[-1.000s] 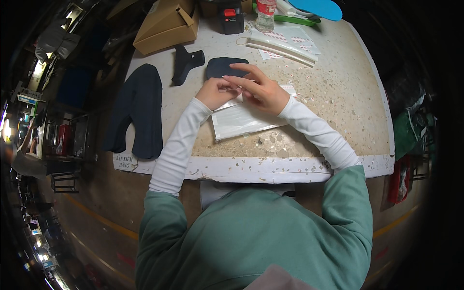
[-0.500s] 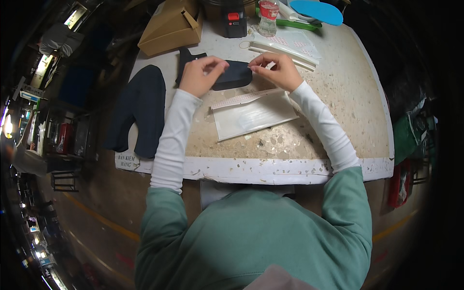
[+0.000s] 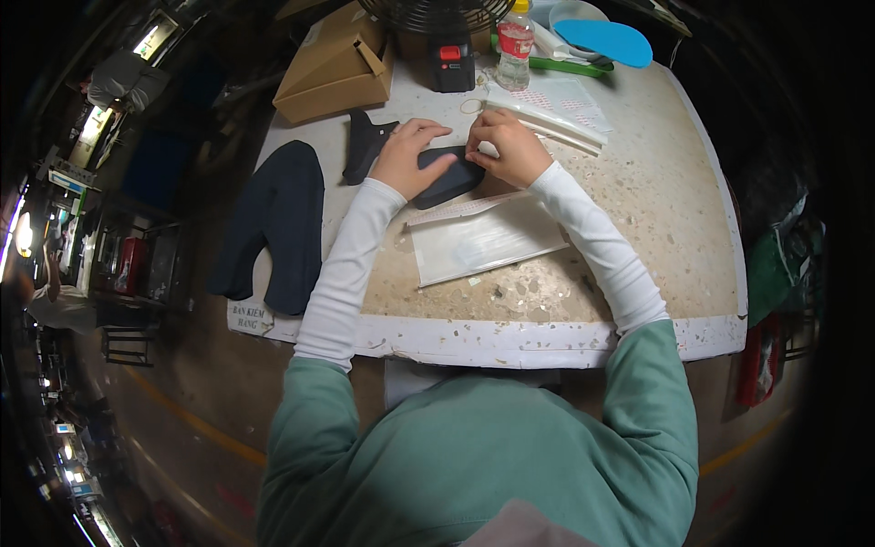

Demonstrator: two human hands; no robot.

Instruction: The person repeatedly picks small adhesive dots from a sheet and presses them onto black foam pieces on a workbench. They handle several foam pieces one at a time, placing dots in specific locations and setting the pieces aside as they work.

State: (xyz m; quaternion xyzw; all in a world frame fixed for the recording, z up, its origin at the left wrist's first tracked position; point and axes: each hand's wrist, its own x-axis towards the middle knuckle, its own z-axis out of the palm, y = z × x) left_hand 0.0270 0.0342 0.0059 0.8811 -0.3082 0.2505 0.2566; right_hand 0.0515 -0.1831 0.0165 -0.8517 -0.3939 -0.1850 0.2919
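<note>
A dark oval pad (image 3: 448, 186) lies on the table under my two hands. My left hand (image 3: 415, 162) is over its left end, thumb and fingers apart. My right hand (image 3: 512, 148) is at the pad's far right edge with thumb and fingertips pinched together; whatever they hold is too small to make out. Left of my left hand sits a smaller dark forked piece (image 3: 365, 146). Nearer to me rests a flat, whitish see-through plastic sleeve (image 3: 488, 244) with a printed strip along its far edge. A large dark two-legged foam-like piece (image 3: 283, 205) lies at the table's left.
At the back stand a cardboard box (image 3: 333, 77), a black battery-like block (image 3: 452, 66) below a fan guard (image 3: 437, 13), and a bottle (image 3: 515, 56). Behind my right hand lie sticker sheets (image 3: 570, 100) and white strips (image 3: 556, 128). A blue disc (image 3: 606, 44) sits far right.
The view has shifted, so the table appears lower. My left hand has spread from a near pinch. My right hand has come left, closer to my left hand, at the pad's far edge.
</note>
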